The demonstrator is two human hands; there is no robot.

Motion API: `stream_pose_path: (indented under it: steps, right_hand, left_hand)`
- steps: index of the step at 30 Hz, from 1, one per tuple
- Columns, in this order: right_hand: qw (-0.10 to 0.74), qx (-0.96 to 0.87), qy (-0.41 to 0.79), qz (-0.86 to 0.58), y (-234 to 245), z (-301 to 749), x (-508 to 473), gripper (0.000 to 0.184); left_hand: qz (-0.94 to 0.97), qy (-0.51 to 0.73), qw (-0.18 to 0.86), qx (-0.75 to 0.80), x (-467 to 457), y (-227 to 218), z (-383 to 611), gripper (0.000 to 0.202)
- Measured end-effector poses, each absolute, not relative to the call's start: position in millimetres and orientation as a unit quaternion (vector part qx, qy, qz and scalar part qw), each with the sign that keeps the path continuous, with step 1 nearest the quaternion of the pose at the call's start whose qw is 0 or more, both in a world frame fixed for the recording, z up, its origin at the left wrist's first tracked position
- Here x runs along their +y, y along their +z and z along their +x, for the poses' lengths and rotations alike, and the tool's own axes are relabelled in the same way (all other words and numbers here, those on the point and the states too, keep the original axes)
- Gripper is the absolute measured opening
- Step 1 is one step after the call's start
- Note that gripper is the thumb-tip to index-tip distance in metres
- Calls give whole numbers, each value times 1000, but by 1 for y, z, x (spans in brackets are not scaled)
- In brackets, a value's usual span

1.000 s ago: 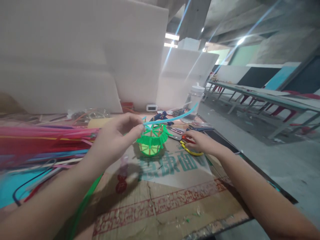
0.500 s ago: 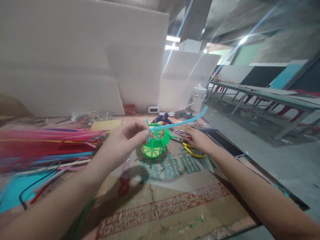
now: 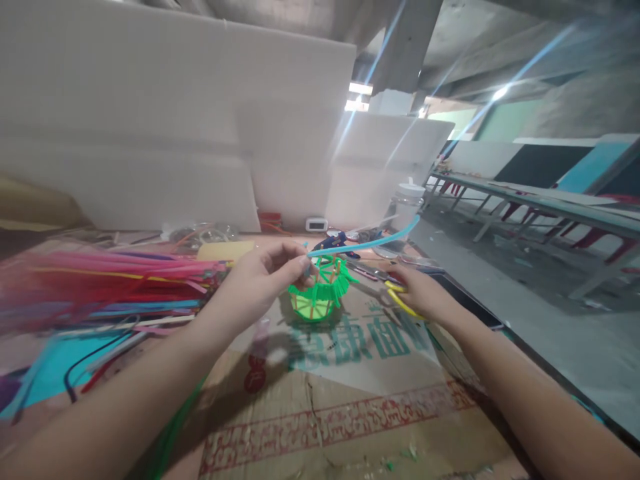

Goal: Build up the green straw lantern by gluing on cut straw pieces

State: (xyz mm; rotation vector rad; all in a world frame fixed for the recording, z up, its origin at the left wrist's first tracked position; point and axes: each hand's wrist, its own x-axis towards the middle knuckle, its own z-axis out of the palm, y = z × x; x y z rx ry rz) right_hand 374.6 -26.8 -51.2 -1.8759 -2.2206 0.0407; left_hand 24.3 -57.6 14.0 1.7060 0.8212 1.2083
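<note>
My left hand is closed, pinching a light blue pipe cleaner between thumb and fingertips. Its long end reaches out to the right and curves upward. Behind and below those fingers stands a small green round craft piece with a fringed band and brown sticks. My right hand is closed round scissors with yellow handles. The blades point left toward the green piece, and the palm hides part of the handles.
Many coloured pipe cleaners lie at the left. Farther back are a glue gun, a small white clock and a lidded clear jar. A dark phone lies right of my hand. Printed cardboard covers the front.
My right hand has taken hold of the scissors and lifted them slightly off the cardboard. My left hand keeps its pinch on the blue pipe cleaner. The view has shifted a little.
</note>
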Motion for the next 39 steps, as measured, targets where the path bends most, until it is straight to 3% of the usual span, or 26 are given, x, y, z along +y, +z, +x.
stream_pose_path:
  steps: [5,9,17,22,39]
  right_hand:
    - [262,-772,79,-574,-27,377,-45,46]
    - [276,-789,146,-529,-23,344,-71,61]
    - [339,-779,279,-447,-43,287,-98,60]
    - [348,-771,369,-385,-51,281,-100,69]
    - [343,-783,345,-388,-51,281,-103,61]
  left_hand:
    - [629,527,478,314,-51,14,19,20]
    - [577,560,517,292,-51,17,19,25]
    - [604,536,523,273,-61,9,35,23]
    - [632,508,512,283,-64,3,42,20]
    - [660,479,501,289,-63,1,39,23]
